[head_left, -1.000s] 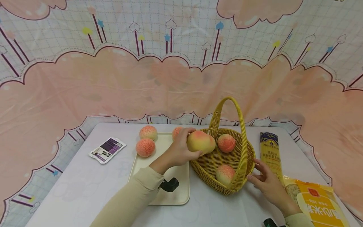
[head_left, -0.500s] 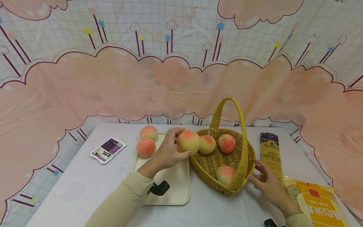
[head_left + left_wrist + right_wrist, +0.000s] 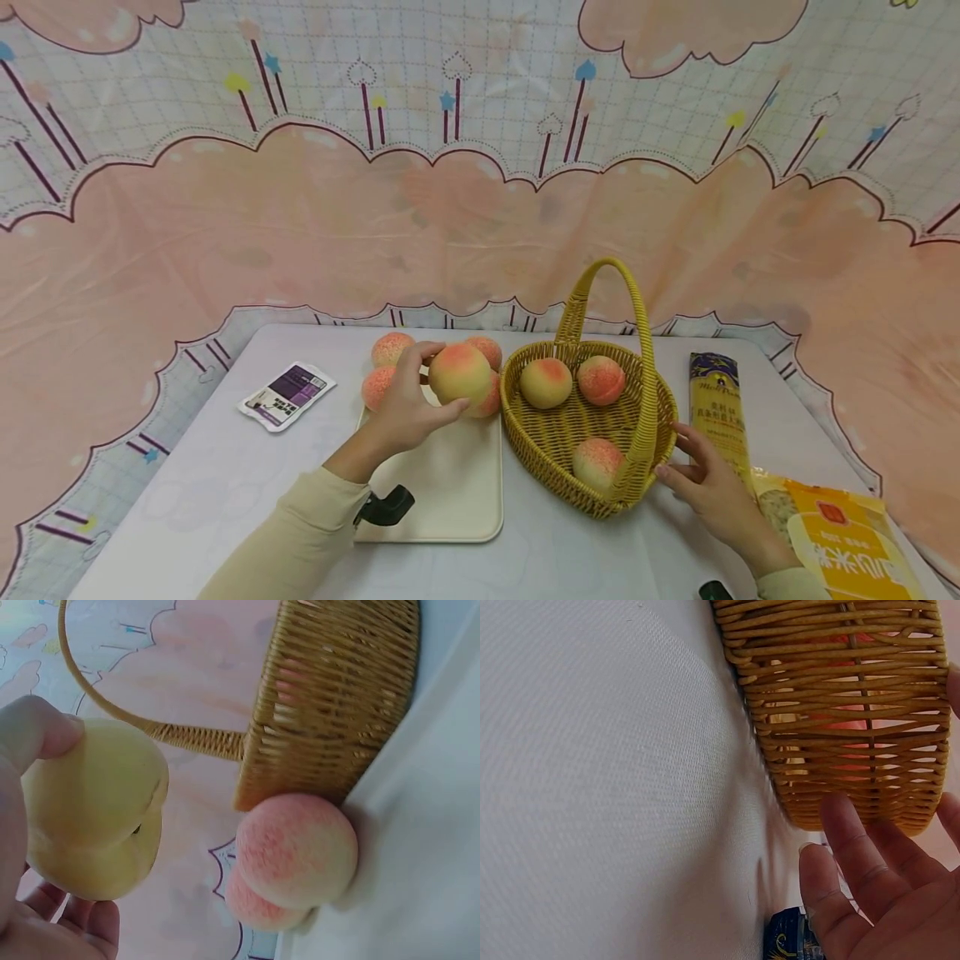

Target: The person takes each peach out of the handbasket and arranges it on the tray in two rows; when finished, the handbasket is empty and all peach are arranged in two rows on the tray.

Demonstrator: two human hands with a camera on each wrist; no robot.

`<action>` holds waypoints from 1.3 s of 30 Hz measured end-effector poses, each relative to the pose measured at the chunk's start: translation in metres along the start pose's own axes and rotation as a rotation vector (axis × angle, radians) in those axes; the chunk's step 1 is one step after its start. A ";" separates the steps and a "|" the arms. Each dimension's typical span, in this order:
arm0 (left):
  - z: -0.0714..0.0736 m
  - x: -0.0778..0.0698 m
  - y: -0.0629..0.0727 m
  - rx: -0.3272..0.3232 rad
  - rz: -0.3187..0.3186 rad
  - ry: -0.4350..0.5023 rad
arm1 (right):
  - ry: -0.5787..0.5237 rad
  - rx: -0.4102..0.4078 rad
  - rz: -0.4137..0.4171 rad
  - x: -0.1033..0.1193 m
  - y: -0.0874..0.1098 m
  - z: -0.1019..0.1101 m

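Observation:
My left hand (image 3: 405,404) holds a yellow peach with a red blush (image 3: 459,373), gripped between thumb and fingers above the cream tray (image 3: 442,492). In the left wrist view this peach (image 3: 97,810) shows its pale underside and crease. Several pink speckled peaches stand at the tray's far end, such as one on the left (image 3: 377,387). The yellow wicker basket (image 3: 536,454) stands right of the tray with three peaches inside, among them a red one (image 3: 601,380). My right hand (image 3: 708,483) touches the basket's right side, fingers loosely extended against the wicker (image 3: 840,742).
A purple and white packet (image 3: 287,397) lies left of the tray. On the right are a golden spaghetti pack (image 3: 716,408) and an orange food bag (image 3: 840,533). The tall basket handle (image 3: 641,333) arches over the basket. A printed cloth (image 3: 450,225) hangs behind the table.
My left hand has moved left with its peach, from the basket's left rim to above the tray. A yellow peach in the basket is uncovered. The right hand stays at the basket.

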State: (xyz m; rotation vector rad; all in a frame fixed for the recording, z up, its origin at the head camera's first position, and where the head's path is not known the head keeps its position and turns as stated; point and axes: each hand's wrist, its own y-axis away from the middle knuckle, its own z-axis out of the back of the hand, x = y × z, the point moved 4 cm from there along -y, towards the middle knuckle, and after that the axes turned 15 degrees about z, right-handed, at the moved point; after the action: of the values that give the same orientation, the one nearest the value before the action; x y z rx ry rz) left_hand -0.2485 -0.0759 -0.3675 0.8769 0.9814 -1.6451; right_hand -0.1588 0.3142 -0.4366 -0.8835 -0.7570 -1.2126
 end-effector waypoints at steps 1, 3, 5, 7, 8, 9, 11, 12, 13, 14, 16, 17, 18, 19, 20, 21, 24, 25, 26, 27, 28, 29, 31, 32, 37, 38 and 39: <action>0.002 0.002 0.002 -0.006 0.005 -0.004 | -0.002 0.000 0.002 0.000 0.000 0.000; 0.007 0.005 0.005 -0.013 0.023 -0.013 | -0.004 -0.002 0.008 0.000 0.000 0.000; 0.012 0.008 0.009 -0.028 0.042 -0.019 | -0.004 -0.003 0.016 0.000 0.000 -0.001; 0.018 0.012 0.012 -0.036 0.071 -0.021 | -0.002 -0.005 0.015 0.000 0.000 -0.001; 0.021 0.015 0.013 -0.040 0.083 -0.023 | 0.000 -0.006 0.012 0.000 0.001 -0.001; 0.024 0.017 0.014 -0.045 0.090 -0.024 | 0.002 -0.005 0.006 0.000 0.001 -0.001; 0.030 0.022 0.017 -0.055 0.104 -0.034 | 0.008 -0.003 -0.005 0.000 0.001 -0.001; 0.033 0.024 0.018 -0.059 0.112 -0.040 | 0.011 -0.002 -0.011 0.000 0.001 -0.001; 0.036 0.026 0.019 -0.066 0.115 -0.048 | 0.014 0.000 -0.014 0.000 0.001 0.000; 0.039 0.027 0.020 -0.079 0.111 -0.056 | 0.017 0.001 -0.016 0.000 0.001 0.000; 0.046 0.031 0.022 -0.106 0.114 -0.066 | 0.019 0.003 -0.012 0.000 0.001 0.000; 0.048 0.033 0.023 -0.119 0.116 -0.071 | 0.016 0.003 -0.008 0.000 0.001 0.000; 0.051 0.034 0.024 -0.131 0.120 -0.074 | 0.016 0.003 -0.004 0.000 0.001 0.000; 0.053 0.036 0.025 -0.140 0.121 -0.076 | 0.015 0.003 -0.003 0.000 0.000 0.000; 0.054 0.037 0.025 -0.146 0.124 -0.077 | 0.013 0.003 -0.001 0.000 0.000 0.000; 0.056 0.038 0.026 -0.153 0.127 -0.077 | 0.012 0.003 0.000 0.000 0.000 0.000; 0.060 0.039 0.029 -0.170 0.128 -0.079 | 0.015 0.006 -0.001 0.000 0.000 0.001; 0.061 0.040 0.029 -0.174 0.129 -0.081 | 0.016 0.007 -0.002 0.000 0.000 0.001; 0.062 0.040 0.030 -0.177 0.135 -0.079 | 0.017 0.008 -0.003 0.000 0.000 0.001; 0.063 0.040 0.031 -0.180 0.141 -0.078 | 0.017 0.008 -0.002 0.000 0.000 0.001; 0.065 0.041 0.031 -0.182 0.149 -0.076 | 0.018 0.009 -0.001 0.000 0.000 0.001; 0.066 0.041 0.031 -0.181 0.158 -0.072 | 0.016 0.009 -0.001 0.000 0.000 0.001; 0.068 0.042 0.032 -0.182 0.178 -0.059 | 0.016 0.009 -0.005 0.000 0.000 0.001; 0.068 0.043 0.033 -0.183 0.188 -0.053 | 0.016 0.010 -0.007 0.000 0.000 0.001; 0.072 0.049 0.036 -0.182 0.227 -0.050 | 0.014 0.011 -0.014 0.000 0.000 0.000; 0.073 0.051 0.038 -0.181 0.234 -0.055 | 0.014 0.012 -0.015 0.001 0.000 0.000; 0.074 0.052 0.039 -0.178 0.240 -0.062 | 0.012 0.012 -0.014 0.001 0.000 0.000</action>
State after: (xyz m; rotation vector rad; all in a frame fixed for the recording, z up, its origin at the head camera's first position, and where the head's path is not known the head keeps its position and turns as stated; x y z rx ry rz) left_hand -0.2305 -0.1697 -0.3915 0.7860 0.9259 -1.3522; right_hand -0.1583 0.3142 -0.4360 -0.8614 -0.7611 -1.2242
